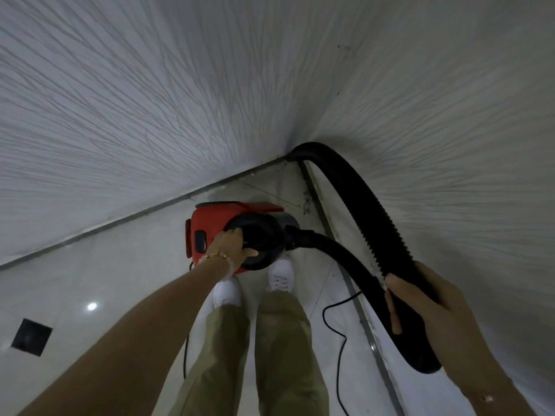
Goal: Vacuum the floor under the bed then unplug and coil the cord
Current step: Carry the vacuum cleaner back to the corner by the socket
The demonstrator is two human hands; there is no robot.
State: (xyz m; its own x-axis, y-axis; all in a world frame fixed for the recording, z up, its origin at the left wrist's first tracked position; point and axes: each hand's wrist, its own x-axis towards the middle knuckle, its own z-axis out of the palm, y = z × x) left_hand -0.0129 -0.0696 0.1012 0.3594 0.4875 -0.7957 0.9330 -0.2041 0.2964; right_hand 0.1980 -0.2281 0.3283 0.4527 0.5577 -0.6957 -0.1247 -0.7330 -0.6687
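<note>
Two pale, streak-textured walls (150, 100) meet in a corner ahead, above a glossy tiled floor (105, 280). The black ribbed hose (354, 193) arcs from that corner down along the right wall into the right hand (420, 298). A second run leads from the hand back to the fitting on the red vacuum (216, 220). The vacuum sits just ahead of the person's khaki trousers (282, 355) and white shoes (281, 273), directly under the left hand (231, 247). Whether it rests on the tiles or hangs lifted is unclear. The thin black cord (333, 319) lies in loose curves on the floor between the right leg and the wall base, apart from both hands. A black square (31, 336) is set in the floor far left. The left hand, with a bracelet (216, 256) at the wrist, grips the vacuum's round black top. The right hand's fingers curl round the hose.
</note>
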